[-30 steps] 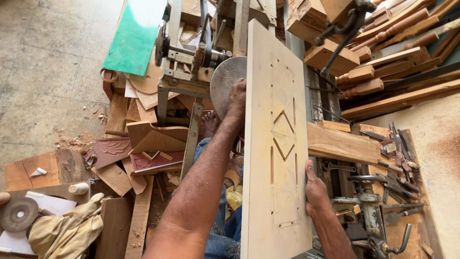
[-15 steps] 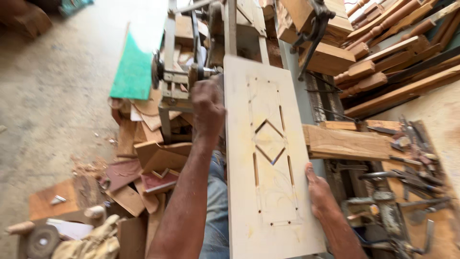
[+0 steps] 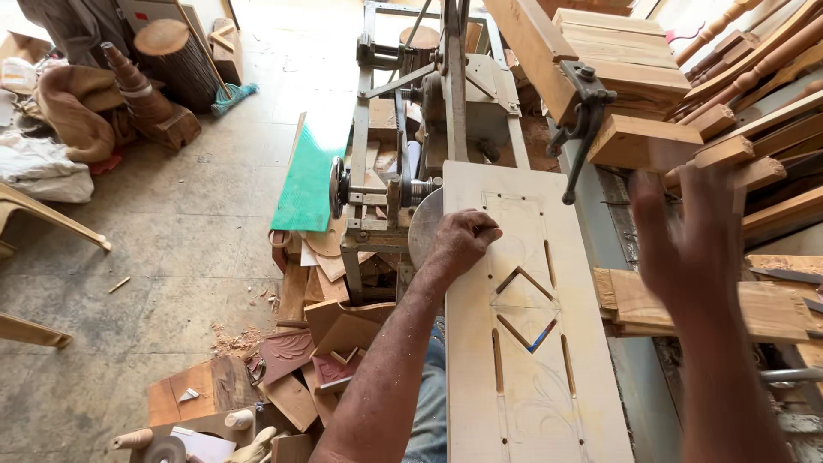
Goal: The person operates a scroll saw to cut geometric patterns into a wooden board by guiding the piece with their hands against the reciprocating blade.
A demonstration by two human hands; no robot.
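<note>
Pale wooden panel [image 3: 523, 343], one, lies flat and lengthwise on the machine bench at centre, running from the bottom edge up toward the machine. Cut into it: four long narrow slots, two angled chevron cuts forming a diamond outline, plus small drilled holes and pencilled scrollwork near the bottom. Left hand [image 3: 463, 240] clenched on the panel's left edge, fingers curled onto the top face, forearm coming up from bottom centre. Right hand [image 3: 686, 236] raised off the panel, fingers spread, blurred, holding nothing, over a thick plank [image 3: 771, 304] beside the panel. Left of the bench, a heap of wood offcuts [image 3: 300, 360] on the floor. One round disc [image 3: 424, 225] on the machine [image 3: 403, 137] just beyond the left hand. One green board [image 3: 310, 176] leans beside it. Stacked timber [image 3: 634, 69] far right, one log stump [image 3: 176, 60] far left.
</note>
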